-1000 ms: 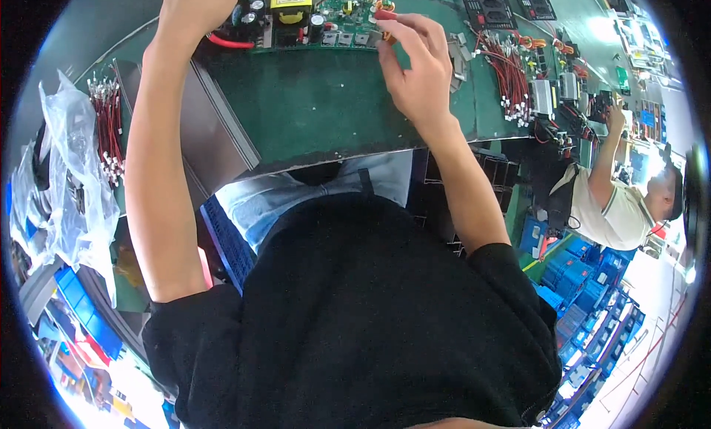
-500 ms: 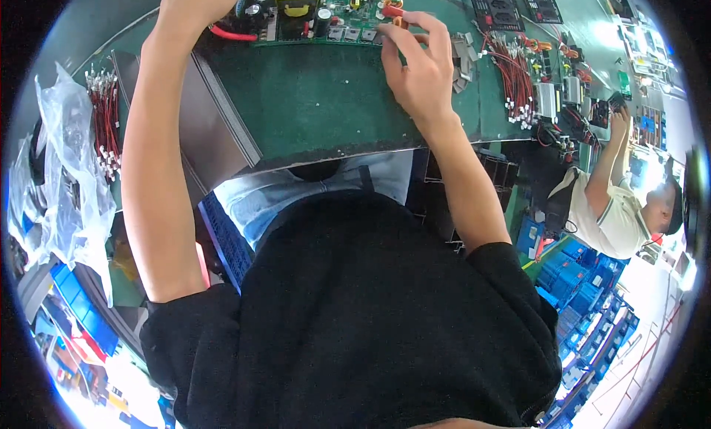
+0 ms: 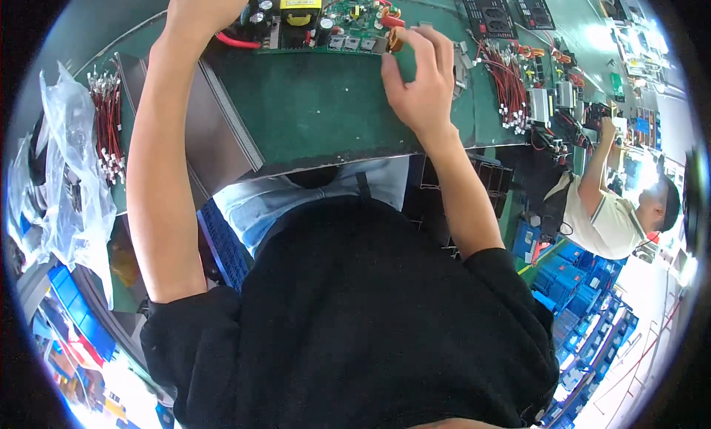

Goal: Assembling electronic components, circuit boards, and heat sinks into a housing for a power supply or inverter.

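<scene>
A green circuit board [image 3: 304, 50] lies at the far side of the bench. It carries a yellow-wrapped transformer [image 3: 300, 7], capacitors and a copper-wound coil [image 3: 396, 39] at its right end. My right hand [image 3: 422, 84] is at that end, thumb by the board's front corner and index finger bent against the coil, closed around the corner. My left hand [image 3: 211, 10] reaches to the board's left end, near a thick red wire [image 3: 238, 41]. Its fingers are cut off by the top of the picture, so what they hold is hidden.
Grey metal panels [image 3: 215, 125] lie left of the board, beside a bundle of red and black wires [image 3: 107, 121] and a clear plastic bag [image 3: 63, 155]. Metal pieces [image 3: 461, 66], more wires [image 3: 507, 84] and black socket panels [image 3: 489, 15] are rightward. A co-worker [image 3: 603, 214] sits further right.
My right index finger has drawn back from over the board and bent against the coil at its end. My left hand stays at the board's left end. The view has shifted slightly.
</scene>
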`<state>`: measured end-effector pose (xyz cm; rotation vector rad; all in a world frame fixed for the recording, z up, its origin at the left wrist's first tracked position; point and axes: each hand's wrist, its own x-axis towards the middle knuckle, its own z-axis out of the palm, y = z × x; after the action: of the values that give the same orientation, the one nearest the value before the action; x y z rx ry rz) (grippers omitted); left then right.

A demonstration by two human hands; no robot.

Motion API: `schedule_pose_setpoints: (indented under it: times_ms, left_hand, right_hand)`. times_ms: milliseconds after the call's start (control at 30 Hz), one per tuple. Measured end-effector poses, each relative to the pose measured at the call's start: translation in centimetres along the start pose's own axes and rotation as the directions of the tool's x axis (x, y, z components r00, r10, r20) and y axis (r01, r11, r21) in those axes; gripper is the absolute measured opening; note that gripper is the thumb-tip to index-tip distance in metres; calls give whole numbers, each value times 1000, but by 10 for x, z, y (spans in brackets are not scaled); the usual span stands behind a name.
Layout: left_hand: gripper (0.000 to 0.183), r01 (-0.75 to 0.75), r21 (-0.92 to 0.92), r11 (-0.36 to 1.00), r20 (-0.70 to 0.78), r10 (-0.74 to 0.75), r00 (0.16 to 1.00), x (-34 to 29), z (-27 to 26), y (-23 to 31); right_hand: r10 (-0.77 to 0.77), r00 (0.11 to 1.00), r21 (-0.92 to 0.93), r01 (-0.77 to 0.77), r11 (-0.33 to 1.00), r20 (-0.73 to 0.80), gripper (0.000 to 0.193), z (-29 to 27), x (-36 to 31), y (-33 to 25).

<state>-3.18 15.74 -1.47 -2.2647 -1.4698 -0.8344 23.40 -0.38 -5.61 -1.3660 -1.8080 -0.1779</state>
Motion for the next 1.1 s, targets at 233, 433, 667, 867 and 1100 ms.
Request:
schedule_pose_setpoints:
  times_ms: [233, 433, 667, 867, 1100]
  left_hand:
    - [29, -158, 122, 980, -131, 174, 976, 9, -25, 40]
    - [15, -205, -576, 791, 217, 390, 895, -14, -10, 111]
    - [13, -249, -632, 734, 251, 498, 830, -14, 5, 116]
    - [13, -277, -651, 706, 216, 523, 825, -18, 12, 121]
    - [19, -220, -618, 755, 231, 442, 866, -22, 11, 127]
  right_hand:
    - [284, 958, -43, -285, 957, -27, 19, -5, -7, -6]
    - [511, 859, -4, -511, 860, 27, 15, 2, -8, -18]
    - [548, 835, 32, -547, 836, -46, 17, 4, -10, -16]
    - [513, 853, -79, -521, 850, -100, 13, 12, -19, -22]
    - [547, 819, -134, -570, 810, -175, 11, 24, -16, -31]
